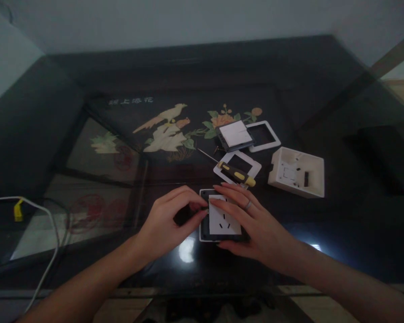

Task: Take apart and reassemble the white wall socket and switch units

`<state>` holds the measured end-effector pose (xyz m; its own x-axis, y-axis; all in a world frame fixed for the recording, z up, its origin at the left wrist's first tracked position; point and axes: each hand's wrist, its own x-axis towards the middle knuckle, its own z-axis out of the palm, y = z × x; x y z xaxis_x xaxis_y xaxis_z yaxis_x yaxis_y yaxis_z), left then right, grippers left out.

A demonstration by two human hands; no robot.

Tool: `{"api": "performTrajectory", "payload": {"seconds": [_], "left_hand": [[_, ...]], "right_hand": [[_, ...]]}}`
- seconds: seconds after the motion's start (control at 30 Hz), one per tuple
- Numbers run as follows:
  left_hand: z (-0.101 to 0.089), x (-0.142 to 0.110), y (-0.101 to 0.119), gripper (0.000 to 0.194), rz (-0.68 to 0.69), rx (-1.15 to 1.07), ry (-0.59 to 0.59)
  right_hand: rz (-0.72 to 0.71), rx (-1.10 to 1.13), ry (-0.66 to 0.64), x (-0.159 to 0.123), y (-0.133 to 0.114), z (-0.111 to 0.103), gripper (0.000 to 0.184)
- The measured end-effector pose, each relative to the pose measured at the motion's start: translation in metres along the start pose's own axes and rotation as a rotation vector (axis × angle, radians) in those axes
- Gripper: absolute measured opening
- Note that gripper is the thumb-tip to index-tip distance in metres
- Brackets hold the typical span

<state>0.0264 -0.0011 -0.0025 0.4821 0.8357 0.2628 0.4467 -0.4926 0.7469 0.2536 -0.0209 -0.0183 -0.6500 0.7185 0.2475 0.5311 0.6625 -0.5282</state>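
Note:
A white wall socket (221, 220) in a dark frame lies on the glossy black table near the front edge. My left hand (170, 222) curls around its left side, fingertips pinching at the socket's upper left corner. My right hand (252, 222) lies over the right side, fingers stretched across the top edge and thumb under the lower edge, gripping it. Just beyond the fingers, a yellow-and-black screwdriver (237, 174) rests across a white frame (237, 167).
Farther back lie a white switch module (234, 134), another white frame (264, 135) and a white mounting box (296, 172). A white cable (47, 251) with a yellow clip (18, 210) runs along the left. The tabletop (168, 130) bears a painted bird and flowers.

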Motion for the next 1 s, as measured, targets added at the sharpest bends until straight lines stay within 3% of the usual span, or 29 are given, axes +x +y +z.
{"api": "performTrajectory", "payload": {"seconds": [0.17,0.3,0.43,0.57,0.7,0.83,0.87,1.0], "left_hand": [[-0.016,0.026,0.001,0.012,0.088,0.145,0.001],[-0.02,0.073,-0.002,0.019,0.27,0.423,-0.217],[-0.003,0.114,-0.014,0.032,0.497,0.561,-0.459],[0.023,0.131,-0.024,0.039,0.574,0.61,-0.472],[0.035,0.132,-0.025,0.031,0.572,0.623,-0.423],[0.015,0.122,-0.016,0.024,0.518,0.615,-0.298],[0.006,0.116,-0.012,0.025,0.5,0.598,-0.239],[-0.032,0.084,0.005,0.03,0.378,0.174,0.239]], "right_hand": [[-0.015,-0.092,-0.019,-0.001,-0.001,-0.002,0.073],[-0.039,-0.152,0.057,-0.004,-0.002,-0.003,0.073],[-0.047,-0.154,0.153,-0.007,-0.001,-0.007,0.061],[-0.05,-0.139,0.207,-0.007,0.001,-0.012,0.043],[-0.036,-0.104,0.233,-0.007,0.003,-0.015,0.036],[-0.036,-0.1,0.176,-0.007,0.001,-0.011,0.045],[-0.037,-0.106,0.154,-0.007,0.0,-0.01,0.049],[-0.042,-0.136,0.069,-0.006,-0.001,-0.003,0.074]]}}
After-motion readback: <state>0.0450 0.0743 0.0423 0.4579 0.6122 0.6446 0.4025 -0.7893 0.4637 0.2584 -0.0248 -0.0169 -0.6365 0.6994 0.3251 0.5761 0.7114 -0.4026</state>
